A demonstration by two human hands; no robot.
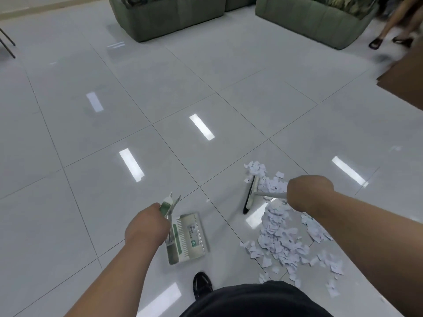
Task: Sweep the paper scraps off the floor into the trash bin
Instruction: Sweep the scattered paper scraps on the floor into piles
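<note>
Shoe: a black shoe (202, 286) is seen on the tiled floor (91, 202), just nearer than the dustpan (186, 239).
Dustpan: it is held low; whether the floor is touched cannot be told.
Left hand (146, 227): the fingers are curled tightly round the dustpan's green-and-white handle (167, 205).
Paper scraps (281, 239): a white heap is spread on the floor right of the dustpan, apart from it.
Right hand (309, 193): it is closed round the broom's pale shaft, beyond and right of the dustpan.
Broom head (250, 194): it is set at the heap's far-left edge, beyond the dustpan.
Sofas (164, 17): green seating is seen far beyond the dustpan.
Sandalled feet (389, 41): these are seen far beyond the dustpan, to its right.
</note>
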